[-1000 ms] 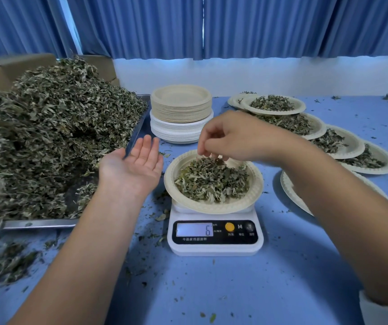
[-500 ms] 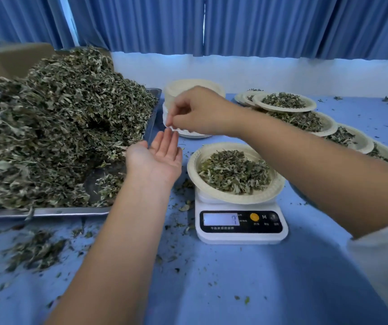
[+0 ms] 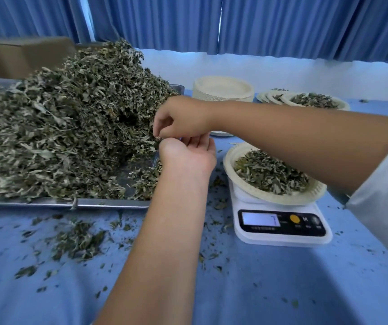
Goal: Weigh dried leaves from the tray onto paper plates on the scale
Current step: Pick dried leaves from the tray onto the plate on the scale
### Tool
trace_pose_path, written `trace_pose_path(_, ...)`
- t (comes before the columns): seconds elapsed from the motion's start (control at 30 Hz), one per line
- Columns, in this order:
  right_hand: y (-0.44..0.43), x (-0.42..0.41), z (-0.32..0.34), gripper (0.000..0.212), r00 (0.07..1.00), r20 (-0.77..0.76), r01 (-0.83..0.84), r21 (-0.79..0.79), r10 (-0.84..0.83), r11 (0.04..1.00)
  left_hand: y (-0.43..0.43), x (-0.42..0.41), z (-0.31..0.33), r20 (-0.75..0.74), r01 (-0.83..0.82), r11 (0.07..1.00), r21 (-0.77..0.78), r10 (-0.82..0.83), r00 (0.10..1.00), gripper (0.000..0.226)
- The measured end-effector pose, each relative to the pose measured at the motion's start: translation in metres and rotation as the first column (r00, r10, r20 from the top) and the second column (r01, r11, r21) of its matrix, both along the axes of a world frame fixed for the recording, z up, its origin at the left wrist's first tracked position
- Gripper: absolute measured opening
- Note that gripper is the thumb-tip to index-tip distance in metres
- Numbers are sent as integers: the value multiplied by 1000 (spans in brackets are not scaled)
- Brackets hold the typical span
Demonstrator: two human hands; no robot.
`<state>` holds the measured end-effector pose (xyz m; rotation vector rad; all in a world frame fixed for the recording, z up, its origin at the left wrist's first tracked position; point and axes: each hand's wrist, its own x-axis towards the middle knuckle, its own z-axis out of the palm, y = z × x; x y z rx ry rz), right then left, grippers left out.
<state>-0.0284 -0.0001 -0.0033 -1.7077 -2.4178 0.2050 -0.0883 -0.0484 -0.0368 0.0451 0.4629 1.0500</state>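
A big heap of dried leaves (image 3: pixel 71 127) fills the metal tray (image 3: pixel 47 203) on the left. To its right, a paper plate (image 3: pixel 230 158) holding leaves (image 3: pixel 270 172) sits on the white scale (image 3: pixel 282 231), whose lit display is too blurred to read. My left hand (image 3: pixel 186 158) is held palm up with relaxed fingers at the tray's right end. Just above it, my right hand (image 3: pixel 183 116) pinches a small bit of leaf at its fingertips, over the left palm and against the heap's edge.
A stack of empty paper plates (image 3: pixel 223 88) stands behind my hands. Filled plates (image 3: pixel 314 100) lie at the back right. A cardboard box (image 3: pixel 24 55) stands behind the tray. Loose leaf crumbs (image 3: pixel 78 240) litter the blue tabletop in front of the tray.
My right hand left the plate on the scale and moved left to the heap, now just over the left palm. My left hand stayed palm up near the tray. The view shifted left.
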Motion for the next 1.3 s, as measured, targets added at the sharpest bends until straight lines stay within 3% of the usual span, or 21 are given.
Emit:
trace_pose_path(0.23,-30,29,3,23,999,-27,42,88,-40,995,-6,4,0,-58,147,987,67,-144,988,43)
trace_pose_path(0.4,-65,69,6,20,991,-27,133,103,-131,986,-20,18,2,-387,415,876,245,-304,871,38)
trace_pose_path(0.53,-91,109,14,16,940,-210,298,125,-269,946,-23,20,3,-585,474,790,389,-186,790,33)
trace_pose_path(0.63,-110,141,13,13,910,-137,404,78,-391,912,-21,14,4,-669,457,742,491,-14,743,20)
trace_pose_path(0.67,-116,151,10,13,898,-102,434,52,-427,900,-20,12,3,-739,473,711,520,98,667,16)
trace_pose_path(0.73,-128,168,5,12,868,-84,492,15,-489,871,-17,10,-3,-844,549,643,534,369,389,14)
trace_pose_path(0.8,-138,181,-2,11,816,-129,566,-14,-563,824,-16,10,-9,-825,638,591,494,550,130,12)
trace_pose_path(0.83,-142,186,-5,14,785,-144,604,-40,-603,796,-15,10,-11,-811,679,577,454,583,46,9)
trace_pose_path(0.9,-149,193,-10,26,742,-150,638,-142,-653,757,-14,9,-14,-817,745,561,361,576,-38,2)
trace_pose_path(1.0,-157,197,-15,27,703,-228,599,-321,-673,734,-13,11,-14,-858,786,561,259,507,-79,14)
trace_pose_path(1.17,-159,197,-26,20,581,-417,542,-442,-699,715,-14,17,-17,-868,759,606,237,484,-115,27)
trace_pose_path(1.3,-164,197,-32,23,489,-521,481,-507,-699,715,-14,21,-19,-895,710,639,295,446,-29,25)
